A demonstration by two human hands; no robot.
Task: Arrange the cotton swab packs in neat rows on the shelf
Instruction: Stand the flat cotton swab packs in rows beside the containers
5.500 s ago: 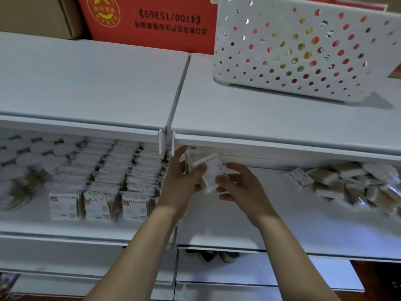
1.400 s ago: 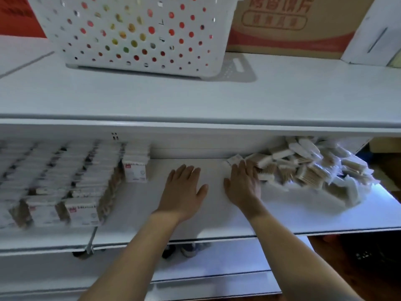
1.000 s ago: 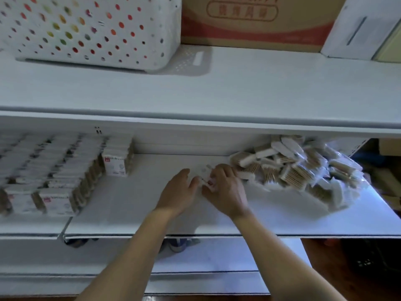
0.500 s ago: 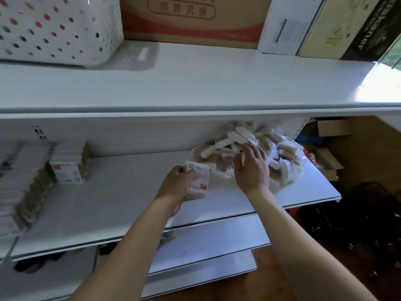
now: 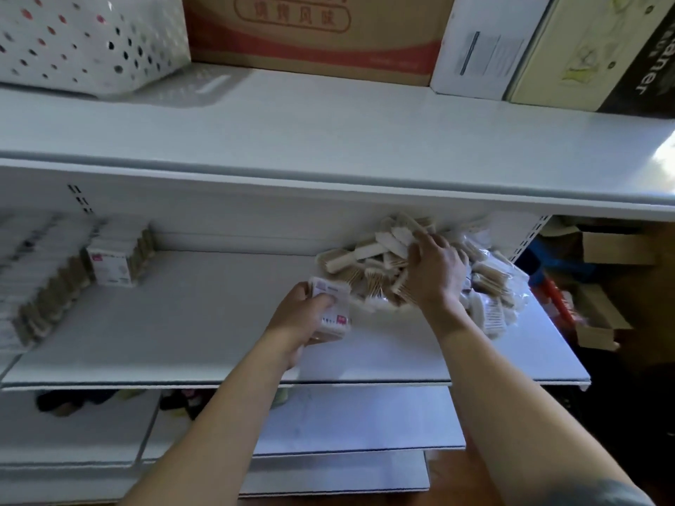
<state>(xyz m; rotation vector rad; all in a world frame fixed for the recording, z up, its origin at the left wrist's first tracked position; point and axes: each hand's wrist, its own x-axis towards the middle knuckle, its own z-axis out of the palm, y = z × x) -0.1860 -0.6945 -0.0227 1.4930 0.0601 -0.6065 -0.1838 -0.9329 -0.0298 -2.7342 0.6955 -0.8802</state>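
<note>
While the left hand [image 5: 303,317] grips a red-labelled pack [image 5: 333,311], right hand [image 5: 434,272] fingers dig into the pile [image 5: 369,264].

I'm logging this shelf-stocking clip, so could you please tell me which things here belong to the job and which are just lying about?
Job:
left hand gripping a swab pack
right hand on the loose pile
neat rows
middle shelf

Lying about:
perforated basket
cardboard boxes

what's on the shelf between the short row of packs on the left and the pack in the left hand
Nothing: in the head view, that stretch of white shelf board lies bare between the short row of white-labelled cotton swab packs and the small white pack held by the left hand.
</note>
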